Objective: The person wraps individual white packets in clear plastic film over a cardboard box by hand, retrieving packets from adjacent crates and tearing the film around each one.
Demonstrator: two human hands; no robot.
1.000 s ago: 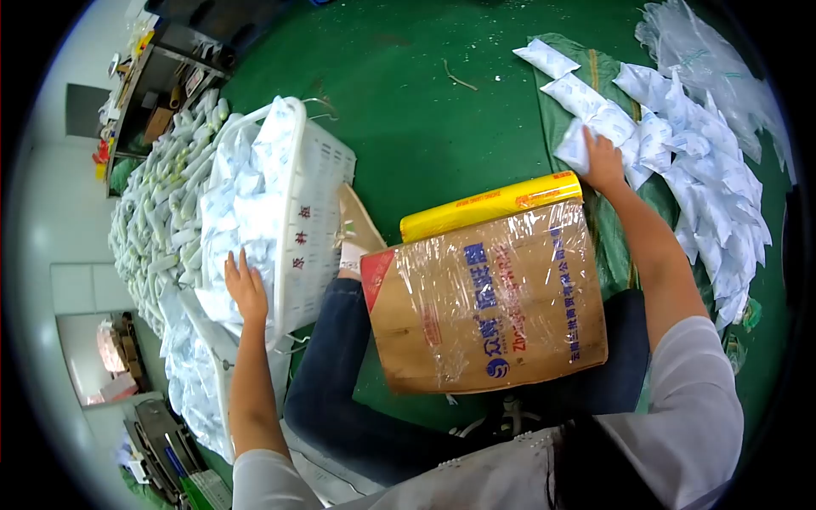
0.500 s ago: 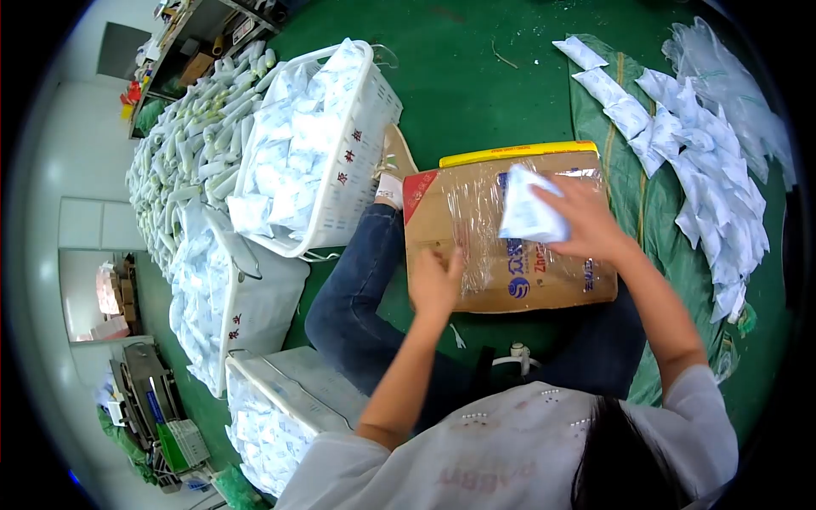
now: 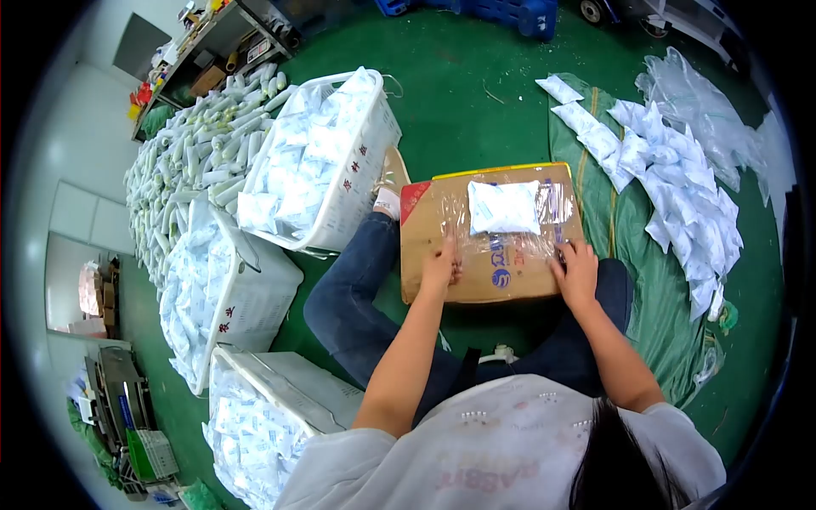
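Observation:
A white packet with pale blue print (image 3: 503, 206) lies flat on a cardboard box (image 3: 433, 229) across my lap. Clear tape covers part of the box top. My left hand (image 3: 439, 263) rests on the box's left part, below the packet; its fingers are loosely bent and apart, holding nothing. On the right side of the box sits my right hand (image 3: 578, 268), open, fingers spread near the printed lettering. Neither hand touches the packet.
White baskets (image 3: 361, 183) full of similar packets stand at my left, beside a heap of pale, long rolled bundles (image 3: 200, 153). To the right, a pile of packets (image 3: 680, 183) lies on a green sheet (image 3: 608, 229). Clear plastic (image 3: 697, 110) lies beyond it.
The packet my right hand held above the box now lies flat on it, released. My right hand has come down to the box's near right part. The view has tilted up slightly.

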